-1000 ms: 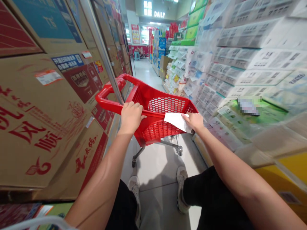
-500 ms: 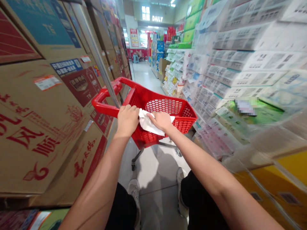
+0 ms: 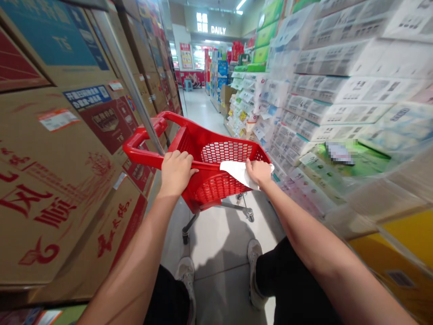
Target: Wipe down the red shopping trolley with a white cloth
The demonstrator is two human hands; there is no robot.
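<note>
A red plastic shopping cart stands sideways in front of me, its handle to the left. My left hand is closed over the cart's near upper rim, close to the handle. Farther right along the same rim, my right hand grips a white cloth and presses it against the rim. Part of the cloth trails to the left of the fingers and a bit pokes out on the right. Through the mesh, no goods show in the basket.
Stacked cardboard cartons wall the left side, with a metal pole rising beside the cart handle. White packaged goods are piled high on the right. Between them an aisle runs away, a blue stool at its far end.
My right hand has slid right along the cart's rim with the cloth, away from my left hand. My left hand stays on the rim. The view has shifted slightly.
</note>
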